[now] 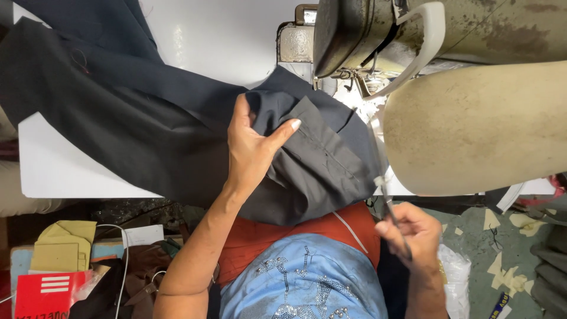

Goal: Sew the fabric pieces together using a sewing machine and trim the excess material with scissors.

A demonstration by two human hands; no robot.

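Note:
A dark charcoal garment (130,124) lies spread over a white sewing table (65,171), its folded seamed edge bunched near the machine. My left hand (251,147) rests flat on that fold, thumb stretched along the stitched edge, pinning the cloth. My right hand (413,233) is lower right, near my lap, fingers closed on small thread snips (393,215) whose blades point up toward the cloth's edge. An old worn sewing machine (449,88) fills the upper right, its needle area (348,77) just beyond the fabric.
Below the table's left edge sit yellow-tan cardboard pieces (62,245), a red package (50,292), white paper (142,235) and brown cloth (142,266). Paper scraps litter the green floor (508,236) at right. A white plastic bag (455,277) sits by my right wrist.

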